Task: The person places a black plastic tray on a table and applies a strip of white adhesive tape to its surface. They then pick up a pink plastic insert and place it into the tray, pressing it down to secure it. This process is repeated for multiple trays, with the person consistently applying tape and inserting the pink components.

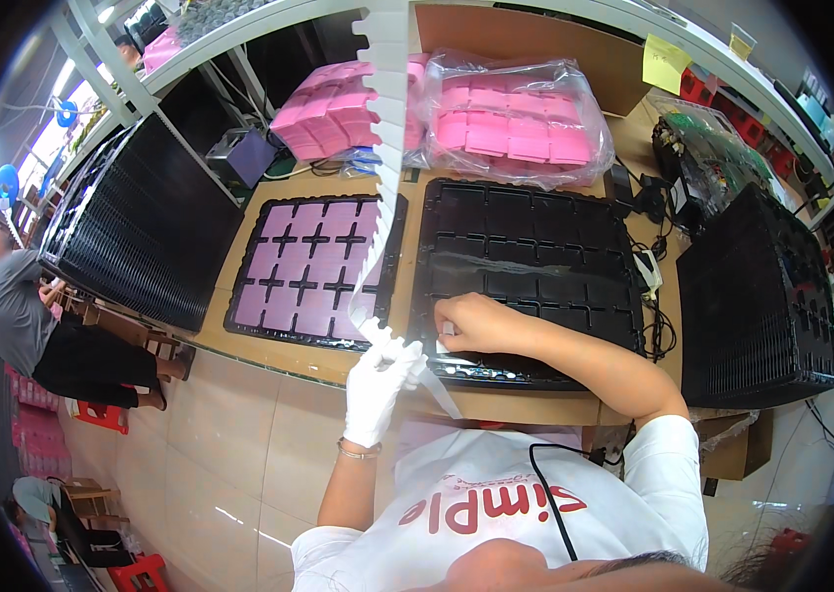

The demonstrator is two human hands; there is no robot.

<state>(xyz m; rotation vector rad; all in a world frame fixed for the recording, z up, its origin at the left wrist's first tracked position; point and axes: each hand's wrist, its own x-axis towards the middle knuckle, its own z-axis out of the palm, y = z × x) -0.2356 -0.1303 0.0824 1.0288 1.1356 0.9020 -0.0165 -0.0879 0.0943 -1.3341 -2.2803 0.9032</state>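
Observation:
My left hand (374, 392), in a white glove, pinches a long white notched strip (389, 109) near its lower end. The strip hangs down from the upper shelf, and its short tail (440, 395) sticks out past my fingers. My bare right hand (476, 323) is closed over the near left corner of a black compartment tray (526, 237). Something small and white shows under its fingers, too hidden to name. Left of this tray lies another black tray (313, 333), whose compartments hold flat pinkish-purple pieces (310, 214).
Tall stacks of black trays (146, 232) stand at the left and at the right (758, 296). Behind the trays lie pink blocks (323, 111) and a clear bag (516, 109) of more. Black cables (664, 326) run beside the right tray. A co-worker (22, 306) stands at far left.

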